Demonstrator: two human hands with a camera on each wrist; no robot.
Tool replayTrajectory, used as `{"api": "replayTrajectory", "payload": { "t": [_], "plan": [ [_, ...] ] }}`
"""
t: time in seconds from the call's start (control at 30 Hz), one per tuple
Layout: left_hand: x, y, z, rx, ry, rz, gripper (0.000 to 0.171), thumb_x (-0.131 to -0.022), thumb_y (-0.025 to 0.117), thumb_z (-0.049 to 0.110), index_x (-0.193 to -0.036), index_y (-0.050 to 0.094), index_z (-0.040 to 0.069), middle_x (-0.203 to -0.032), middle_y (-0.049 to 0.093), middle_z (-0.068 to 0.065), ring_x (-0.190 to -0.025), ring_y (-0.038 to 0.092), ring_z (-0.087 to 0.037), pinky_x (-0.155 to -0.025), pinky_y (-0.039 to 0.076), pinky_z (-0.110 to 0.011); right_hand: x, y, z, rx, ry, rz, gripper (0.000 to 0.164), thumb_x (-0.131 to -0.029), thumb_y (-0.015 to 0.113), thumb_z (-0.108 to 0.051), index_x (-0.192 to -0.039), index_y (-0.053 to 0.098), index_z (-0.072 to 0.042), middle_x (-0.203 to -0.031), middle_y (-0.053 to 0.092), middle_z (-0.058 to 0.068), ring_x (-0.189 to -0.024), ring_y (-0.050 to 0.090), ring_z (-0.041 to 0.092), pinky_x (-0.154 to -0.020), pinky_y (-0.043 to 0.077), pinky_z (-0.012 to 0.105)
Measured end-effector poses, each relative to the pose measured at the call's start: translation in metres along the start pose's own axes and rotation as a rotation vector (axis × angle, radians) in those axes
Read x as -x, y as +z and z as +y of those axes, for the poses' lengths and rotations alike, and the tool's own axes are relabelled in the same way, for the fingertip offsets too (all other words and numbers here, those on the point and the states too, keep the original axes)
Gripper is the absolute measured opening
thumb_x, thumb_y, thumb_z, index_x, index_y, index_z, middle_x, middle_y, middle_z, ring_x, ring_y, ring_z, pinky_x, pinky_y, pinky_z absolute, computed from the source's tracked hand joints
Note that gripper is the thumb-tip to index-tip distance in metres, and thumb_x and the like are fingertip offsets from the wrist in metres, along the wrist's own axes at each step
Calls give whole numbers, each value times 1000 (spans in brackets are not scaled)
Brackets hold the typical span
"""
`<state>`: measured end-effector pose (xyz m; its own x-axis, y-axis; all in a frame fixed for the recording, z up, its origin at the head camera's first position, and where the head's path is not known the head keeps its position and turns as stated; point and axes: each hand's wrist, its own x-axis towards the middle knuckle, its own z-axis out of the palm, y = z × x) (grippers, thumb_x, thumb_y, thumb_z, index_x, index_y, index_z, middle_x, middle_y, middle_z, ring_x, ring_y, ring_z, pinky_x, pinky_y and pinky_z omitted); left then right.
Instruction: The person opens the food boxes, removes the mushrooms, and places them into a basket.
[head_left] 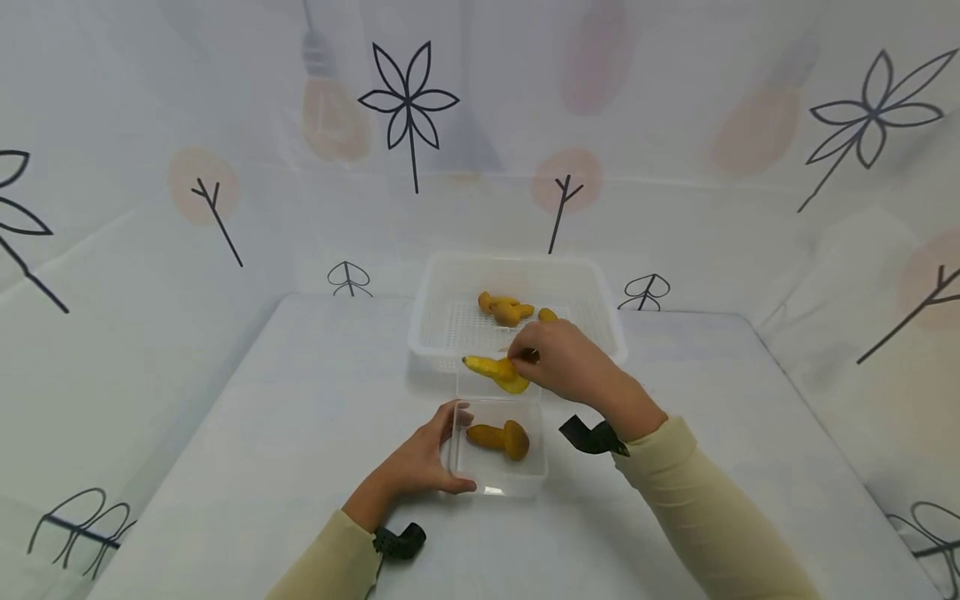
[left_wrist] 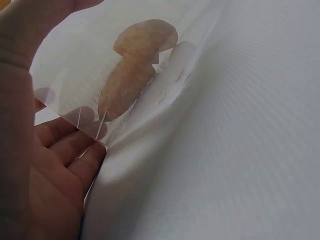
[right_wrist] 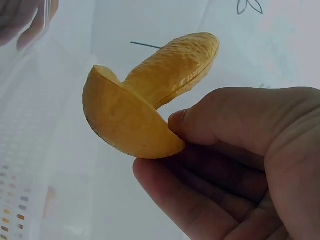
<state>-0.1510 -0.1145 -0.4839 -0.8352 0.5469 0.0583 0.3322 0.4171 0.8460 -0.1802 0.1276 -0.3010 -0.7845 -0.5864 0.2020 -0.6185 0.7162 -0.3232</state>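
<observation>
My right hand [head_left: 567, 364] pinches a yellow mushroom [head_left: 487, 367] between thumb and fingertips, above the far side of a clear plastic box [head_left: 480, 472]. The right wrist view shows the thumb at the edge of its rounded cap [right_wrist: 127, 122], with the thick stem [right_wrist: 175, 65] pointing away. My left hand [head_left: 429, 457] grips the box from its left side, thumb at the near edge and fingers at the far corner. Inside lies a brown-yellow mushroom [head_left: 487, 437] on its side, seen through the clear wall in the left wrist view.
A white perforated basket [head_left: 517, 268] stands at the back of the white table [head_left: 322, 392]. Several mushrooms [head_left: 507, 313] lie in it, one [head_left: 547, 315] partly hidden behind my right hand. Patterned white cloth [head_left: 480, 212] hangs behind and at the sides.
</observation>
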Motion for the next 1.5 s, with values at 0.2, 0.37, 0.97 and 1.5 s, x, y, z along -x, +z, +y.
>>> {"api": "replayTrajectory", "payload": {
  "t": [0.2,0.37,0.97,1.5],
  "plan": [
    [0,1,0,-9,2,1,108,-65,88,37,-148,22,17,-143,45,-4,-138,41,-16,-115,33,-43,-7,-7,2,-6,31,33,9,-88,69,-12,-94,75,-10,-91,72,1,-81,63,13,-73,57,28],
    [0,0,0,-17,-4,5,108,-64,88,36,-148,23,19,-142,46,-3,-138,42,-15,-115,33,-44,-15,-14,5,-12,54,59,10,-88,68,-12,-94,74,-7,-94,71,5,-82,65,16,-75,58,29],
    [0,-1,0,-19,-2,2,109,-63,88,39,-148,23,21,-141,47,0,-138,41,-13,-114,35,-44,-51,-14,37,-22,154,148,18,-93,63,-16,-102,73,-5,-104,70,10,-89,66,21,-78,58,34],
    [0,-2,0,-25,-4,4,107,-64,87,41,-148,24,21,-140,47,1,-137,42,-12,-113,37,-44,-69,3,70,-43,303,163,19,-93,63,-17,-104,72,-5,-104,70,10,-90,63,22,-80,56,36]
  ]
}}
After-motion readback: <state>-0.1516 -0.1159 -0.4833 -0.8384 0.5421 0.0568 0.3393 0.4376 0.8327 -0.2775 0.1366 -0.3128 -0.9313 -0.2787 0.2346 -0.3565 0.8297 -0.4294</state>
